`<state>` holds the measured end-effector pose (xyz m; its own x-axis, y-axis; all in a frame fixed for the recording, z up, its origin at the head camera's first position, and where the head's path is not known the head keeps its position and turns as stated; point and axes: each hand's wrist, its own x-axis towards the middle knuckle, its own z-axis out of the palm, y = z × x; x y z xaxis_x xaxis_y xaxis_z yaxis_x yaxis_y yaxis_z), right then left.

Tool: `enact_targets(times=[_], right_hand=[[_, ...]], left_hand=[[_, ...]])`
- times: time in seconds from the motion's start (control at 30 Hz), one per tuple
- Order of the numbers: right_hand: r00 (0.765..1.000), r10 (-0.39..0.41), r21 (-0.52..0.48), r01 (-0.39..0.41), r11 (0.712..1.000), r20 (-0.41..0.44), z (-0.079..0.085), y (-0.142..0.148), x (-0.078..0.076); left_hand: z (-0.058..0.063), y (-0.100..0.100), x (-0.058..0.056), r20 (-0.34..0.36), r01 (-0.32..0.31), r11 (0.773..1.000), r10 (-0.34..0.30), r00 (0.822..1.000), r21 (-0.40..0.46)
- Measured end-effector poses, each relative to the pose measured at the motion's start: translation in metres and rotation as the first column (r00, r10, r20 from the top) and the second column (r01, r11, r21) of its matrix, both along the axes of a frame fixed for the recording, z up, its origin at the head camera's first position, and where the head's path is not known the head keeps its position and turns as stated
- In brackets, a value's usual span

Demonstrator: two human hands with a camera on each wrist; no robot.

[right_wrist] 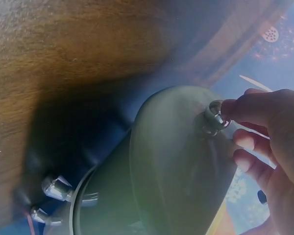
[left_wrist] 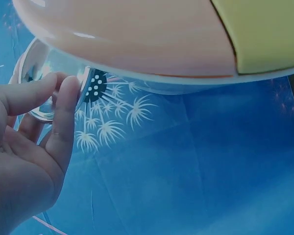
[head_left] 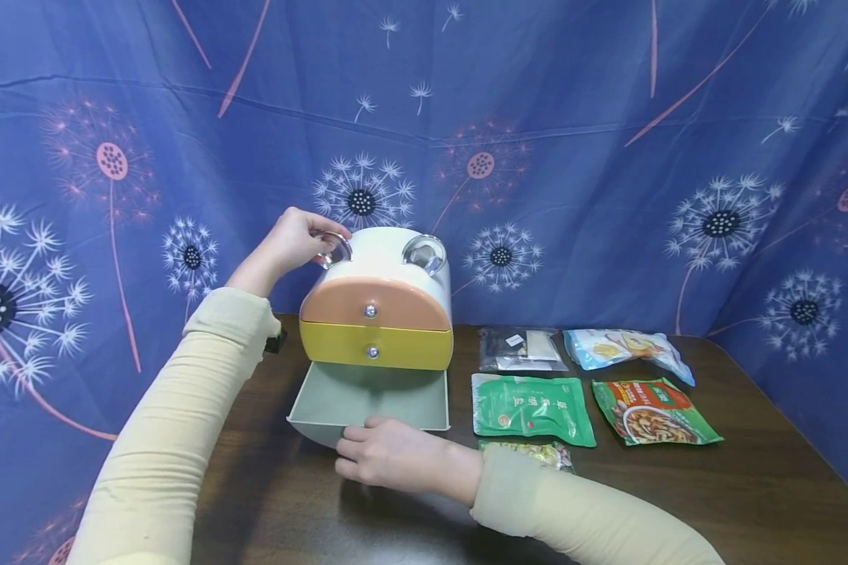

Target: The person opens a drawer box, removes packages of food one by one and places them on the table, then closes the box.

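A rounded white tabletop drawer box (head_left: 378,243) has an orange top drawer (head_left: 339,302), a yellow middle drawer (head_left: 339,345) and a grey-green bottom drawer (head_left: 403,392). That bottom drawer is pulled out and looks bare inside. My left hand (head_left: 293,239) pinches the shiny ear-shaped ring (left_wrist: 49,63) on the box's left top, thumb and fingers on its rim. At the front of the bottom drawer is my right hand (head_left: 389,455), its curled fingers holding the silver knob (right_wrist: 216,117). The head view hides this knob behind the hand.
To the right lie a clear-and-black packet (head_left: 519,351), a blue-white bag (head_left: 622,349), a green pouch (head_left: 530,408) and a green-red food packet (head_left: 653,412). Another small packet (head_left: 544,453) is partly behind my right forearm. A patterned blue curtain (head_left: 572,157) hangs behind the brown table (head_left: 763,486).
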<state>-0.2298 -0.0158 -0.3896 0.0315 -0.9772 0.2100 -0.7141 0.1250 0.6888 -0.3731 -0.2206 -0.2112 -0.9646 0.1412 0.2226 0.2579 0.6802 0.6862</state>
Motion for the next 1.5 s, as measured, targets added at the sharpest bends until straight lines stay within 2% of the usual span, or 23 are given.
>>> enact_targets(times=[0.2,0.27,0.37,0.57,0.8,1.2,1.5], right_hand=[[0.997,-0.005,0.037,0.008,0.999,-0.081,-0.002,-0.001,0.001],[0.993,-0.001,0.05,0.007,0.999,-0.119,-0.002,-0.001,0.002],[0.991,-0.012,0.066,0.021,0.998,-0.132,-0.004,-0.001,0.005],[0.992,-0.034,0.075,0.043,0.996,-0.124,-0.008,0.0,0.007],[0.988,-0.05,0.063,0.06,0.996,-0.144,-0.01,0.003,0.0],[0.99,-0.059,0.073,0.069,0.995,-0.131,-0.007,0.003,-0.009],[0.992,-0.058,0.045,0.064,0.997,-0.113,-0.008,0.004,-0.014]], left_hand=[[0.003,-0.001,0.0,0.045,0.027,0.999,-0.028,0.999,0.031],[0.003,-0.001,0.0,0.066,0.032,0.998,-0.035,0.997,0.058],[0.003,-0.002,0.001,0.093,0.039,0.994,-0.048,0.995,0.098],[0.001,-0.002,-0.001,0.111,0.045,0.986,-0.064,0.992,0.163],[-0.001,-0.002,-0.001,0.122,0.042,0.973,-0.071,0.99,0.226],[-0.003,-0.002,-0.002,0.083,0.041,0.967,-0.064,0.995,0.253],[-0.003,-0.002,-0.002,0.095,0.021,0.945,-0.055,0.994,0.326]])
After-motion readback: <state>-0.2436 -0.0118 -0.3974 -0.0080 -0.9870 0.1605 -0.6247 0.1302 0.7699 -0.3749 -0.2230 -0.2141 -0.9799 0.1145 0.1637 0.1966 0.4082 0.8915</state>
